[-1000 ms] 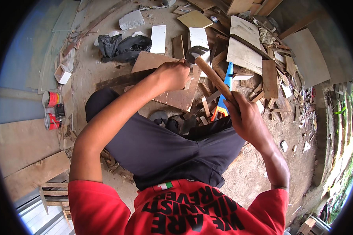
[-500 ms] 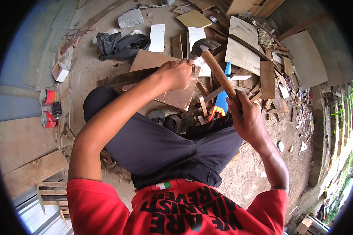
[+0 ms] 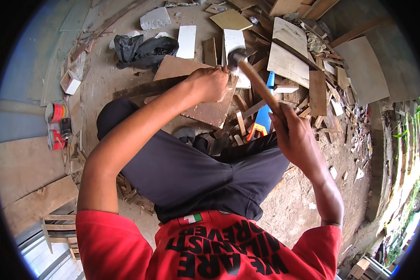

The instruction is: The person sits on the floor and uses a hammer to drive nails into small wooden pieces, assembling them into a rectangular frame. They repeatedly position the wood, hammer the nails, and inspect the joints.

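My right hand (image 3: 294,133) is wrapped round the wooden handle of a claw hammer (image 3: 259,84). The hammer's dark metal head (image 3: 238,55) is just beyond the fingertips of my left hand (image 3: 211,84). That hand is closed, thumb and fingers pressed together; what they hold is hidden. Below my left forearm a dark wooden strip (image 3: 151,87) runs towards the hand, lying across a brown board (image 3: 207,112). A handsaw (image 3: 262,119) with a blue blade and orange handle lies among wood offcuts, left of my right hand.
Ahead lie a black plastic bag (image 3: 147,50), a white panel (image 3: 186,42) and a large pale board (image 3: 289,51). Scrap wood is heaped on the right around a brown plank (image 3: 318,93). Red cans (image 3: 56,112) stand at the left beside a wooden panel (image 3: 28,163).
The hammer head has tipped slightly nearer my left hand's fingertips. My right hand keeps its grip on the handle. My left hand stays almost in place, and the whole view has shifted slightly.
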Tool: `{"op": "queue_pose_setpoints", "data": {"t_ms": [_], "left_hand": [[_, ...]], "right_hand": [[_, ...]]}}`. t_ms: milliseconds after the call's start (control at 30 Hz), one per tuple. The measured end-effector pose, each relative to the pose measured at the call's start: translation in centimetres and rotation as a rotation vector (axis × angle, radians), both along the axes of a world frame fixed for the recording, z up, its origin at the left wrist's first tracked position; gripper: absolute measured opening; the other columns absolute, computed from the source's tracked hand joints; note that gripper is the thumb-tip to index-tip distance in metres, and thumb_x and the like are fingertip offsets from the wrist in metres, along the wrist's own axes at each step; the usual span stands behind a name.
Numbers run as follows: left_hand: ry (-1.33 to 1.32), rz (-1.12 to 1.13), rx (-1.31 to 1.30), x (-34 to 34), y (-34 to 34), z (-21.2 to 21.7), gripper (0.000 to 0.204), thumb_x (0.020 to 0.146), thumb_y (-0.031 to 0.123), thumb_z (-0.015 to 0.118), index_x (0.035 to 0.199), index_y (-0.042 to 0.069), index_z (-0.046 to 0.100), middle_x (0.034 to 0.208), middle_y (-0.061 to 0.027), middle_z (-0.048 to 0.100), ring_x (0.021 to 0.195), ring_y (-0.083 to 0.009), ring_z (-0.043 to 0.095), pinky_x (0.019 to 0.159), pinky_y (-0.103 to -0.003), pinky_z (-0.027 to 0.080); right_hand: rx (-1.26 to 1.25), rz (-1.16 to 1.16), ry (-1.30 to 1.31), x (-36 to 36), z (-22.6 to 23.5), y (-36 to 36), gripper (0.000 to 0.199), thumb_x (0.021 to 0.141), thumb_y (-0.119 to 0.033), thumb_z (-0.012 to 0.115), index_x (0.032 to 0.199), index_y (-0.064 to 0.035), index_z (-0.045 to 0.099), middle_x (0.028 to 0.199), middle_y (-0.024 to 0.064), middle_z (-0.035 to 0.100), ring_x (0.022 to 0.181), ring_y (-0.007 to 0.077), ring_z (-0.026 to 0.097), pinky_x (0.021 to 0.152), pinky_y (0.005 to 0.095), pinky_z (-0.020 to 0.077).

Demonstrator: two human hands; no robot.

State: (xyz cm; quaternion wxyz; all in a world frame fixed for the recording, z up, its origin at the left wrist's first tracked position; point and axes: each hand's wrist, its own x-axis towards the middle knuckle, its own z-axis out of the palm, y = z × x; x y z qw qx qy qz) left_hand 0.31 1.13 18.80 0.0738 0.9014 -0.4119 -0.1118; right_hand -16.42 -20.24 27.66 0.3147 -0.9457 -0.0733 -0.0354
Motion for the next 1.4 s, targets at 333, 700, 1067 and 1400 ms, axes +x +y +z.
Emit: {"op": "queue_pose_setpoints", "data": {"t_ms": [333,700,1067,1400], "left_hand": [[-0.084,0.053,-0.078,-0.3,-0.1,-1.8,0.042,0.094,0.023,0.056,0.112,-0.015,0.053,0.094,-0.0327,0.064,0.093,-0.0432,0.066,0.081,-0.046,0.055],[0.038,0.108,-0.077,0.3,0.4,1.7,0.043,0.093,0.017,0.052,0.118,-0.017,0.050,0.105,-0.0356,0.064,0.106,-0.0420,0.064,0.087,-0.047,0.054],[0.172,0.137,-0.097,2.0,4.8,0.0,0.042,0.096,0.022,0.057,0.117,-0.011,0.040,0.107,-0.0398,0.059,0.108,-0.0500,0.058,0.089,-0.050,0.046],[0.151,0.158,-0.194,1.3,5.1,-0.7,0.041,0.094,0.020,0.060,0.117,-0.009,0.042,0.106,-0.0401,0.059,0.107,-0.0520,0.057,0.089,-0.052,0.047]], "right_hand": [[0.058,-0.010,0.028,-0.2,-0.1,0.7,0.015,0.098,-0.014,0.058,0.099,0.0000,0.053,0.065,0.0199,0.060,0.058,0.0388,0.063,0.051,0.0439,0.0442],[0.239,-0.239,0.148,3.3,-6.3,1.8,0.035,0.087,-0.020,0.074,0.101,0.0029,0.053,0.089,0.0235,0.066,0.077,0.0331,0.067,0.066,0.0422,0.0503],[0.901,-0.205,0.099,10.3,-18.7,9.5,0.047,0.081,-0.020,0.082,0.109,0.0027,0.053,0.091,0.0163,0.065,0.075,0.0180,0.064,0.065,0.0350,0.0531],[0.859,-0.209,-0.087,10.6,-21.5,10.4,0.041,0.083,-0.022,0.080,0.105,-0.0008,0.053,0.083,0.0198,0.065,0.073,0.0344,0.065,0.066,0.0410,0.0489]]}}
